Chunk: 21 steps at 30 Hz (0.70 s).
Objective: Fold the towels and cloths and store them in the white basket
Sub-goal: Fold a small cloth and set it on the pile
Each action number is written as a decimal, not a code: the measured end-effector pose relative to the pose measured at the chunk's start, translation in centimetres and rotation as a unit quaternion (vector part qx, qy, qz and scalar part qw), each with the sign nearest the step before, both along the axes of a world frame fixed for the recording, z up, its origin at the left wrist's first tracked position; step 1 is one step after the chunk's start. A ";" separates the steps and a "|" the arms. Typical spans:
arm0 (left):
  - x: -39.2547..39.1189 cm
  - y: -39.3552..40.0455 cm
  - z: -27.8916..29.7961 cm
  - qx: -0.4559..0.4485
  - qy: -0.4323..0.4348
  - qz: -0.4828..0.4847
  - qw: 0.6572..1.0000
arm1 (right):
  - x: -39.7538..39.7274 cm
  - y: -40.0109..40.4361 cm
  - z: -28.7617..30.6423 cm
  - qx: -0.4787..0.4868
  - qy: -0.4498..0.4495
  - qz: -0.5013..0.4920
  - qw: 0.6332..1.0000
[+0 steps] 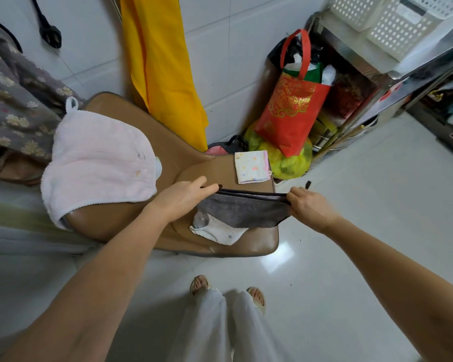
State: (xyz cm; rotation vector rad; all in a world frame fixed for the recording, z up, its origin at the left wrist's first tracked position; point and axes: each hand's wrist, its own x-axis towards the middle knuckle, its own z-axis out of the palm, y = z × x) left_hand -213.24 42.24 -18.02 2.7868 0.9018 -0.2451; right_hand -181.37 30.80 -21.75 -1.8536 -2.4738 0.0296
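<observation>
A grey cloth [242, 211] edged in dark piping is noted. A pale pink towel [97, 163] is recorded on a tan-brown cushion [168, 142]. A white cloth [251, 166] with pastel spots and a pink border is observed. A white cloth with a small grey star [219, 232] is seen. A plain yellow fabric [160, 64] and a red bag with gold ornament [290, 111] are logged.

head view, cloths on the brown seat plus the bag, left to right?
pink towel → left hand → grey cloth, held taut between both hands → right hand. Further back: folded white patterned cloth → red bag. The white star cloth lies under the grey one, so I left it out.
</observation>
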 end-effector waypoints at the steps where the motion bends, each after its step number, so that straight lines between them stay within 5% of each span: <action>1: -0.1 -0.2 -0.3 0.007 0.012 -0.011 1.000 | 0.4 0.0 0.1 -0.020 -0.028 0.036 0.999; 5: 0.2 -0.8 -0.7 0.006 0.050 0.006 0.999 | 1.4 0.3 0.5 -0.070 -0.053 0.062 0.994; 13: 0.4 -0.1 -1.2 -0.090 -0.010 0.130 0.987 | 1.5 0.7 2.2 -0.123 0.090 -0.072 0.986; 21: 0.5 -0.1 -1.0 -0.081 0.034 0.189 0.978 | 1.2 1.8 4.0 -0.144 0.220 -0.186 0.947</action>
